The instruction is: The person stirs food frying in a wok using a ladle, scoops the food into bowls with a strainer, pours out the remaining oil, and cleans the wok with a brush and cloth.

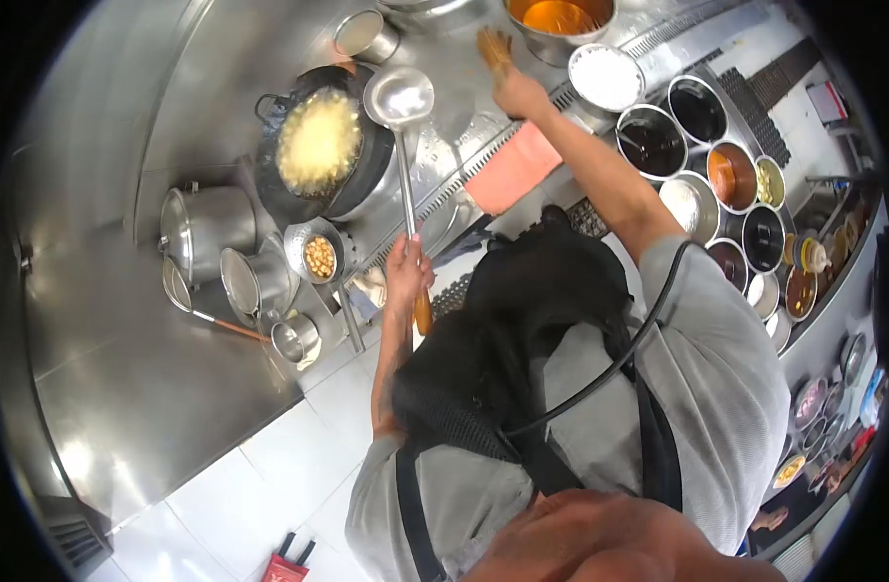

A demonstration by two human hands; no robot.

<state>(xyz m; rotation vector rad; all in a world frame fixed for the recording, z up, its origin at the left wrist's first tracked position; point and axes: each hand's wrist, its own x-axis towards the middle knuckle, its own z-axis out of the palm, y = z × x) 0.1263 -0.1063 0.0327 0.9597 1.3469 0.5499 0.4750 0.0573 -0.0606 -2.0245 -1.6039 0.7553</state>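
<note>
My left hand (405, 274) is closed around the handle of a long steel ladle (399, 100), close to its wooden end. The ladle's bowl is just right of a black wok (365, 170), which holds a pale yellow, foaming mass. Stretched far forward, my right hand (522, 94) grips a tan wok brush (496, 48) with splayed bristles. The brush is over the steel counter, left of a steel pot (561, 44) of orange liquid. A perforated strainer (299, 242) holding brown nut-like pieces sits left of my left hand.
Several seasoning containers (651, 143) stand at the right, with a white-filled bowl (606, 78) near them. A pink cloth (514, 167) lies along the counter edge. Lidded pots (209, 233) and strainers are at the left. A red object (285, 567) is on the tiled floor.
</note>
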